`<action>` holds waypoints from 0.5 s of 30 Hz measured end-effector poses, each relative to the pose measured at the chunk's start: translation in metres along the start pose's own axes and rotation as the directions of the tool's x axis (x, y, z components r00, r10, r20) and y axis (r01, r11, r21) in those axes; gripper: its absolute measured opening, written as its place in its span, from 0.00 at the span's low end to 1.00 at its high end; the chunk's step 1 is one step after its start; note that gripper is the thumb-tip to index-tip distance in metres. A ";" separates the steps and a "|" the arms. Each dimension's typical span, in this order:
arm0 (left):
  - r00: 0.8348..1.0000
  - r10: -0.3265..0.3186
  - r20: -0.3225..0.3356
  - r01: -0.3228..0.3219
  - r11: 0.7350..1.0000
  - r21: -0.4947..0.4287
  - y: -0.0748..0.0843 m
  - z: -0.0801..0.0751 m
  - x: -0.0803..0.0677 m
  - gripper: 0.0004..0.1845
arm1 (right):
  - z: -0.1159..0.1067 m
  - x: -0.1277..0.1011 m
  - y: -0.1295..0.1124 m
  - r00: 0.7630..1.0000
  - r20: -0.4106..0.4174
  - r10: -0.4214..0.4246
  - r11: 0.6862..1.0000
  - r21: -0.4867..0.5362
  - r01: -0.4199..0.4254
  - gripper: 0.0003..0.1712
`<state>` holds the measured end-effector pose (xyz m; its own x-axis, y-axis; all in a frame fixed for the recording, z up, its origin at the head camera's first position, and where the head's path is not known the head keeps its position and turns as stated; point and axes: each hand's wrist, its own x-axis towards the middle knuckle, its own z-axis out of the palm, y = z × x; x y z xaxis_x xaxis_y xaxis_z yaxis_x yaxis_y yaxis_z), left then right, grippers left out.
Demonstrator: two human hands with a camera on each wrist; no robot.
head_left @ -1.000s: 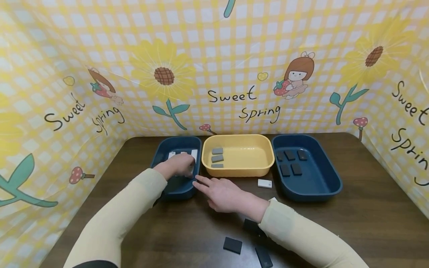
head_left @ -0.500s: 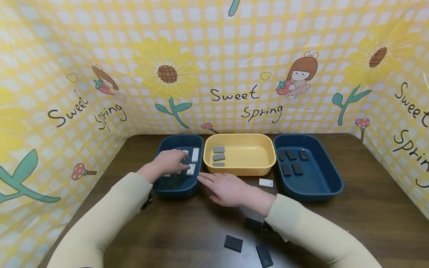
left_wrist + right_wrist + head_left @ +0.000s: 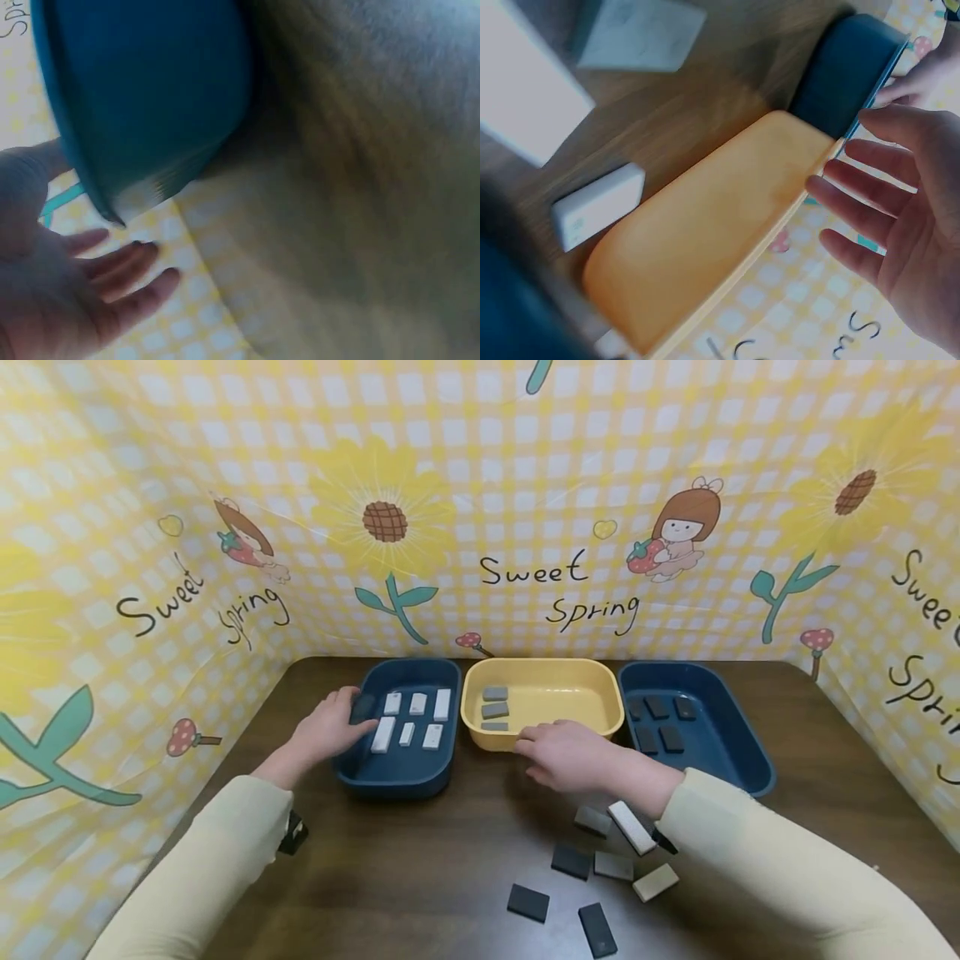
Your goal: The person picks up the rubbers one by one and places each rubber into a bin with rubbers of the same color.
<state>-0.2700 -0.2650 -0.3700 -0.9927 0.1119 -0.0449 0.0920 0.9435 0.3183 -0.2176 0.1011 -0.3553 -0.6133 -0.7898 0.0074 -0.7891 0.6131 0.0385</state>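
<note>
My left hand (image 3: 326, 727) is at the left rim of the left blue tray (image 3: 405, 783), fingers spread and thumb over the rim, holding nothing. Inside that tray lie several white blocks (image 3: 382, 734) in two rows. My right hand (image 3: 573, 756) hovers by the front rim of the yellow tray (image 3: 555, 693), its fingers loosely extended and nothing in them. Three grey blocks (image 3: 495, 710) lie at that tray's left end. In the right wrist view, a white block (image 3: 600, 206) sits on the table beside the yellow tray; the right hand hides it from the head view.
A second blue tray (image 3: 720, 752) at the right holds several black blocks (image 3: 671, 740). Loose on the brown table (image 3: 390, 877), below my right forearm, are black blocks (image 3: 528, 902), grey blocks (image 3: 613, 866), a white block (image 3: 632, 827) and a cream block (image 3: 656, 882). A checked cloth (image 3: 525, 485) hangs behind.
My left hand has drawn back left out of the left blue tray, uncovering the white blocks. My right hand has moved right, from that tray's edge to the yellow tray's front.
</note>
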 end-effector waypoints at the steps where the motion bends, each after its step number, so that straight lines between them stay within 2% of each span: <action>1: 0.999 -0.029 0.030 0.029 0.999 -0.022 -0.002 0.002 0.001 0.39 | 0.001 -0.002 0.002 1.000 0.015 0.018 1.000 -0.005 -0.018 0.17; 4: 0.989 -0.089 0.122 0.096 0.994 -0.058 -0.007 0.010 0.001 0.40 | 0.008 -0.008 0.007 0.995 0.067 0.072 0.997 -0.015 -0.072 0.13; 6: 0.983 -0.111 0.145 0.119 0.992 -0.051 -0.009 0.014 0.001 0.38 | 0.015 -0.013 0.009 0.991 0.092 0.100 0.995 -0.039 -0.097 0.12; 9: 0.987 -0.118 0.114 0.118 0.993 0.000 -0.012 0.020 0.000 0.33 | 0.026 -0.021 0.011 0.987 0.101 0.123 0.989 -0.089 -0.114 0.12; 15: 0.994 -0.113 0.010 0.111 0.991 0.080 -0.013 0.025 0.002 0.27 | 0.036 -0.034 0.015 0.983 0.056 0.175 0.968 -0.194 -0.162 0.12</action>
<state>-0.2717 -0.2690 -0.3981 -0.9959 0.0083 -0.0901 -0.0132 0.9720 0.2348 -0.2093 0.1379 -0.3911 -0.7431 -0.6678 -0.0420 -0.6576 0.7174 0.2300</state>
